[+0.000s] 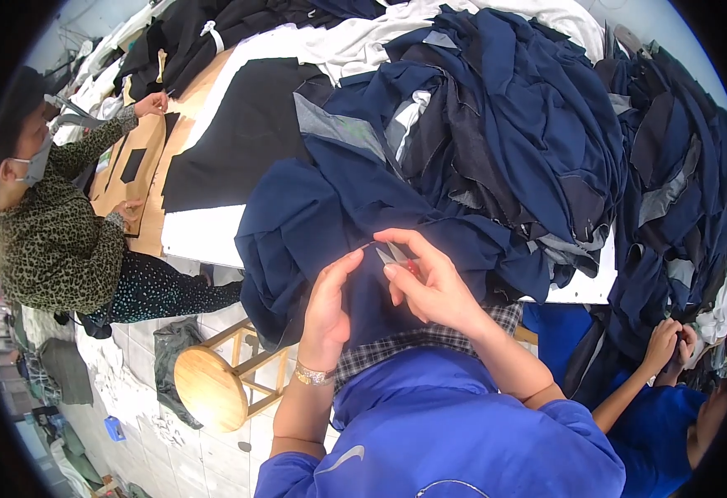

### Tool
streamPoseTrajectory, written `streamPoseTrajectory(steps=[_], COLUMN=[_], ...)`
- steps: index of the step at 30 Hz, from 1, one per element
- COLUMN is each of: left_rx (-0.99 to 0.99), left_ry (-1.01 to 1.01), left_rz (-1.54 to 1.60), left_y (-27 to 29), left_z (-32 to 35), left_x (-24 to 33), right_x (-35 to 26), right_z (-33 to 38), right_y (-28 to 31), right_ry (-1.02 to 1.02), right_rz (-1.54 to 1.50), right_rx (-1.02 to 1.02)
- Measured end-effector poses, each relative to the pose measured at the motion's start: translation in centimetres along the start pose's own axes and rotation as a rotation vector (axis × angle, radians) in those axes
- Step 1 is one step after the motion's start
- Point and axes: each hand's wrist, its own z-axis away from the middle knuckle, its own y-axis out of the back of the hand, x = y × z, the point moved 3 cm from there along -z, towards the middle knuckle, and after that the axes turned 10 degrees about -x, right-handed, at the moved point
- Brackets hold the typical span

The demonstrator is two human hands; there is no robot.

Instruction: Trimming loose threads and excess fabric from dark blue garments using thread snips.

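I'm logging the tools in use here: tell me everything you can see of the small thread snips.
The thread snips are small, with short silvery blades and a red part at the grip. The right hand pinches them, blades pointing up-left toward the left hand, over the navy garment. Whether the blades are open is unclear.

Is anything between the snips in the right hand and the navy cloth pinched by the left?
Nothing visible. The right hand holds the snips with their tips right at the navy cloth, beside the left hand that pinches it. Whether the blades touch the fabric cannot be told.
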Motion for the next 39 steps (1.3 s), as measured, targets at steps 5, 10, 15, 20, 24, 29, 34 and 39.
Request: streamPoseTrajectory(steps=[5, 10, 15, 20, 24, 29, 34, 39], left_rx=[-0.04, -0.074, -0.073, -0.037, -0.023, -0.017, -0.041, -0.047], left_ry=[0.0, -0.101, -0.07, -0.023, -0.065, -0.091, -0.06, -0.071], left_rz=[0.03, -0.2, -0.124, -0.003, -0.03, -0.072, -0.031, -0.032], left_y=[-0.7, -1.2, -1.4, -1.4, -1.5, -1.7, -1.7, -1.8], left_z=[0.3, 0.3, 0.4, 0.7, 0.8, 1.0, 0.9, 1.0], left_x=[0.0, -0.1, 0.1, -0.2, -0.2, -0.3, -0.4, -0.6], right_x=[0.1, 0.4, 0.8, 0.8, 0.4, 0.2, 0.7, 0.5], right_z=[0.1, 0.0, 0.0, 0.1, 0.2, 0.4, 0.3, 0.6], right_y=[-0.2, -0.3, -0.2, 0.2, 0.3, 0.3, 0.3, 0.4], right_ry=[0.023, 0.193, 0.198, 0.209, 0.222, 0.19, 0.237, 0.195], right_rz=[-0.006, 0.256, 0.233, 0.248, 0.284, 0.25, 0.246, 0.23], right_rx=[0.011, 0.11, 0.083, 0.042, 0.03, 0.007, 0.029, 0.012])
